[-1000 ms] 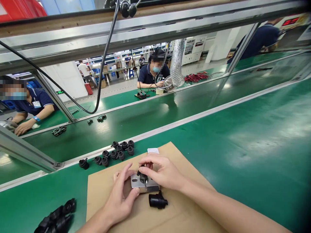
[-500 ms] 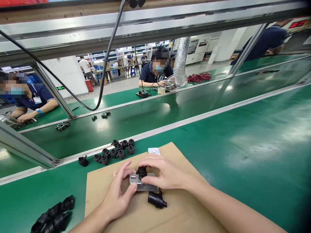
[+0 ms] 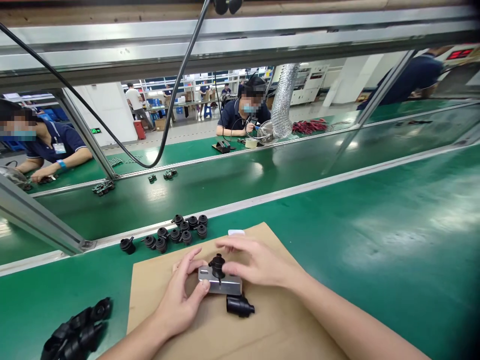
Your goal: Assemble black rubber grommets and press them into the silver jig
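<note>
A silver metal bracket (image 3: 229,286) with slots in its top rests on brown cardboard (image 3: 157,280). On the bracket stands a black ribbed plastic fitting (image 3: 217,267), upright, with a side spout. My left hand (image 3: 183,295) grips the bracket's left end, thumb on the front and fingers behind. My right hand (image 3: 253,262) is beside the fitting, its thumb and fingers spread apart around the right side, holding nothing. Just in front of the bracket a second black fitting (image 3: 239,306) lies on its side.
Several black fittings (image 3: 183,235) stand behind the cardboard, and a pile of black parts (image 3: 77,332) lies at front left. A small white piece (image 3: 236,232) sits by the cardboard's far edge. Co-workers sit across the green conveyor (image 3: 210,175); a black cable (image 3: 170,107) hangs ahead.
My right hand has opened and let go of the fitting, moving slightly right. The bracket has tilted so more of its front face shows. My left hand keeps its place.
</note>
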{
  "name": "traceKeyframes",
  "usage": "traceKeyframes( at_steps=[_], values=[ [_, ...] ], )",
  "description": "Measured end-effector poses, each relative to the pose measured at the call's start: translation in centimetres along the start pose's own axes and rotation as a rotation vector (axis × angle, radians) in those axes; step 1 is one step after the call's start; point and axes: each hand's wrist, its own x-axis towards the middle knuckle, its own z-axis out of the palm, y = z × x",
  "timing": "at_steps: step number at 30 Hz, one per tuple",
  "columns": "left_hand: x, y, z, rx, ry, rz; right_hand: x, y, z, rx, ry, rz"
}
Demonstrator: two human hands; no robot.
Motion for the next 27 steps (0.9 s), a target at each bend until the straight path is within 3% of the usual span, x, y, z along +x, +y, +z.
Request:
traceKeyframes(
  at_steps=[3, 6, 9, 12, 19, 27],
  values=[
    [0.0, -0.3, 0.2, 0.05, 0.039, 0.01, -0.1, 1.4, -2.2, -0.193, 0.079, 0.044],
    [0.0, -0.6, 0.4, 0.097, 0.07, 0.009, -0.2, 3.0, -3.7, -0.317, -0.025, 0.104],
    [0.1, -1.0, 0.5, 0.144, 0.085, 0.027, -0.3, 4.1, -4.0, -0.302, -0.117, 0.141],
    [0.3, -1.3, 0.5, 0.173, 0.081, 0.049, -0.3, 4.6, -3.8, -0.203, -0.124, 0.142],
    [0.2, -1.5, 0.7, 0.133, 0.053, 0.07, -0.3, 1.6, -2.5, 0.198, -0.073, 0.027],
    [0.3, -1.6, 0.9, 0.12, 0.042, 0.11, -1.0, -1.0, -0.1, 0.191, -0.223, -0.077]
  ],
)
